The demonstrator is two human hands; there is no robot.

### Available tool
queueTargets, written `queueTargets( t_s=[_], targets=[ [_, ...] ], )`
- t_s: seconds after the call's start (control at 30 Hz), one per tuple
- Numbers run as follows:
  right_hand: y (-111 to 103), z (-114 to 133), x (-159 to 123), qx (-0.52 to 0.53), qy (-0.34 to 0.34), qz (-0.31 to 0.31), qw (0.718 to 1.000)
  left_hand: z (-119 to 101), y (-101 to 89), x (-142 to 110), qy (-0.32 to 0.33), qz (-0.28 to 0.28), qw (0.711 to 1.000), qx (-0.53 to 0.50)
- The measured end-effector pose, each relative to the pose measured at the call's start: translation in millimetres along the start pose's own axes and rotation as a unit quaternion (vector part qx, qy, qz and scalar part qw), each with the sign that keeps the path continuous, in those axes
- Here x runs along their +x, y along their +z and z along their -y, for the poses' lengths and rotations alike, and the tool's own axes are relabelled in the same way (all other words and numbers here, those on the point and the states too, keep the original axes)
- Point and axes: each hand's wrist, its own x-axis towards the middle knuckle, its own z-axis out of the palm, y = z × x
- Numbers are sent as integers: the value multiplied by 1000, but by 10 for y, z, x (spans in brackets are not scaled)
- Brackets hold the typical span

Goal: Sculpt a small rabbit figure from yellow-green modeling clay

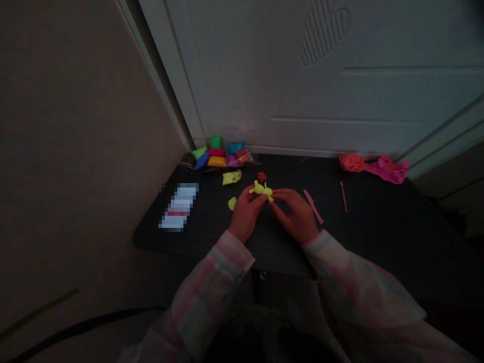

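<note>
My left hand [245, 212] and my right hand [297, 214] meet over the middle of a dark table [378, 237]. Both pinch a small yellow clay figure [261, 190] held between the fingertips, just above the tabletop. A red clay bit [261, 176] lies right behind the figure. A yellow clay scrap [232, 203] sits by my left thumb, and a larger yellow clay lump [231, 177] lies further back to the left.
Several coloured clay packs [221, 154] are piled at the back left. A pink modelling knife [313, 205] and a thin pink stick [343, 195] lie right of my hands. Orange and pink clay shapes [374, 166] sit at the back right. A blurred card [178, 206] lies left.
</note>
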Motion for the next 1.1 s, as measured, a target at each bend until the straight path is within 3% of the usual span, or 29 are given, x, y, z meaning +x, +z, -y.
queueTargets(
  t_s=[0.3,1.1],
  targets=[
    [2,-11,-4,-15,-10,-4,1000,0,-5,3,2,-2,1000,9],
    [9,26,-11,22,57,7,998,16,-19,13,16,-3,999,36]
  ],
)
